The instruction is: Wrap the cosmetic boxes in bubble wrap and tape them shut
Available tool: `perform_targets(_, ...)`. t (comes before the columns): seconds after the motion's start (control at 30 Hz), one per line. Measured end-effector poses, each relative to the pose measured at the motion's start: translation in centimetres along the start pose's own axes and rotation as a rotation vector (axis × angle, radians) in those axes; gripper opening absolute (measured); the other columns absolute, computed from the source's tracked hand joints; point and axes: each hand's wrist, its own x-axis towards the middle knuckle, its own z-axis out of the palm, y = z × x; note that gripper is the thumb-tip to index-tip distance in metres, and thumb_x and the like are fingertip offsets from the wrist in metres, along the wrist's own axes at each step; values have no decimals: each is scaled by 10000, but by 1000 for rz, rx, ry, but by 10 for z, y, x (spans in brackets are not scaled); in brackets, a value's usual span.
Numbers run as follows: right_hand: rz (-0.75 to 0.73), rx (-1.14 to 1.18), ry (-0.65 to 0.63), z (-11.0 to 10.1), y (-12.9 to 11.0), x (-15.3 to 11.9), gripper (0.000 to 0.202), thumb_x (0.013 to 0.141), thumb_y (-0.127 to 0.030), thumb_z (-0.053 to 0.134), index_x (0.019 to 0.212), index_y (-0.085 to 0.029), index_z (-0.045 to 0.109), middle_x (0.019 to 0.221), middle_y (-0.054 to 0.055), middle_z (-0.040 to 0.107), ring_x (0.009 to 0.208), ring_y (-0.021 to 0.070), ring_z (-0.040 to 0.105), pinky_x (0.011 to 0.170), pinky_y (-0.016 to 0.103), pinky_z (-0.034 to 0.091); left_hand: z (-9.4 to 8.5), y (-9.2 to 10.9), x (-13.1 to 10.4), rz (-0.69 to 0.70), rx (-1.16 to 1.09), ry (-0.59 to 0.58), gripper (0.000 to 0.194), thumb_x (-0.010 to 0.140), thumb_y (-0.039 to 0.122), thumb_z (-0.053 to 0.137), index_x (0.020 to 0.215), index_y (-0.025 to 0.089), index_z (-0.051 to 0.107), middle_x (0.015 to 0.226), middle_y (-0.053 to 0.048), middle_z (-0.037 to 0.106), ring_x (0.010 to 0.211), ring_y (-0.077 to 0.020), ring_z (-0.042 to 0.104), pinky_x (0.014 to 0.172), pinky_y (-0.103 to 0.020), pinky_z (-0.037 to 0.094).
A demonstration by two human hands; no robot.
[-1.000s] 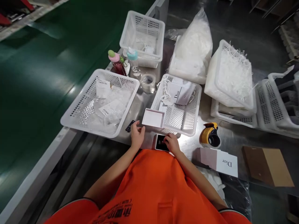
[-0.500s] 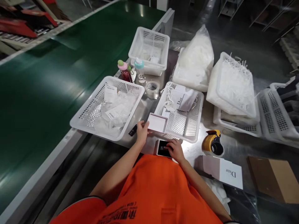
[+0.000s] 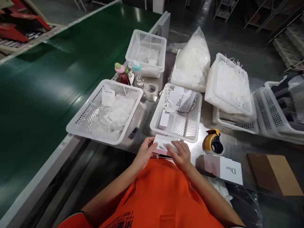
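A small white box lid (image 3: 163, 141) is in front of my body at the table's edge, seen from above. My left hand (image 3: 143, 154) grips its left end, thumb on top and fingers beneath. My right hand (image 3: 181, 155) is closed about the right end, its fingers pressing on the top and near side. A dark strip shows below the lid, where the black-lined box base is mostly hidden. Just beyond the lid stands a white basket (image 3: 153, 123) with Dior paper bags (image 3: 181, 99) and a small white box (image 3: 164, 119) in it.
To the left, another white basket (image 3: 71, 126) holds clear bags, beside a green conveyor belt (image 3: 47, 85). Clear tape (image 3: 151, 91) and two bottles stand farther back. A yellow tape dispenser (image 3: 210, 141), Dior bags (image 3: 230, 171) and a brown carton (image 3: 273, 174) are on the right.
My left hand has brought the lid down and toward me, over the black-lined box. My right hand has moved from inside that box onto the lid. The view has shifted slightly.
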Motion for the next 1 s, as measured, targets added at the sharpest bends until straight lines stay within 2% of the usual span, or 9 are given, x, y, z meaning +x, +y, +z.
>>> perform_targets(0.13,157,208,-70,-18,19,-10,335,927,-458,643,1220,-330,742,1102,64,755,974,248,703,881,408,583,-12,-12,11,-101,80,-93,582,854,694,550,1148,198,634,1107,-95,672,710,-143,645,543,-259,523)
perform_targets(0.23,379,527,-102,-14,33,-10,499,793,-562,751,1190,-260,756,1090,78,760,995,270,706,868,415,594,-20,-41,27,-42,255,-85,574,746,534,773,1207,215,651,1238,-107,668,938,-197,674,723,-287,560)
perform_targets(0.33,586,783,-147,5,44,-6,621,697,-653,775,1135,-213,764,1020,76,761,950,278,708,835,443,598,-22,-73,37,0,232,-188,655,689,336,834,1287,191,609,1115,-89,719,1000,-226,687,888,-355,550)
perform_targets(0.47,349,367,-134,20,41,-8,645,722,-643,759,1204,-214,732,1246,138,687,1168,330,623,998,518,517,-19,-99,37,-51,144,-204,524,766,297,742,1246,154,587,876,-34,715,790,-196,697,752,-335,557)
perform_targets(0.53,154,80,-188,20,33,-12,781,724,-621,769,1359,-185,641,1401,191,597,1304,382,523,1099,570,417,-17,-104,36,-46,188,-202,467,777,244,708,1222,159,591,851,-22,707,752,-182,687,704,-308,547)
perform_targets(0.63,-35,-183,-311,16,22,-18,972,722,-598,772,1515,-125,469,1433,238,557,1333,416,470,1151,601,311,-10,-108,37,24,344,-171,411,765,157,670,1172,175,613,802,5,679,749,-165,667,690,-276,537)
perform_targets(0.8,-52,-274,-358,18,31,-18,1014,711,-523,771,1559,-121,388,1427,243,541,1296,412,474,1130,580,310,-5,-114,42,49,372,-140,418,837,200,622,1254,195,592,927,-28,685,810,-170,678,678,-278,571)
perform_targets(0.9,11,-277,-354,26,47,-14,940,752,-471,729,1568,-173,370,1483,218,507,1345,406,446,1171,626,215,-12,-122,45,24,396,36,423,858,281,653,1265,181,594,1030,-71,680,909,-198,689,765,-334,604)
perform_targets(1.0,59,-233,-396,38,56,-7,924,765,-454,717,1561,-141,367,1520,232,474,1381,402,420,1154,624,253,-19,-129,51,-136,305,128,449,898,371,648,1299,179,583,1037,-83,690,861,-193,703,799,-367,614)
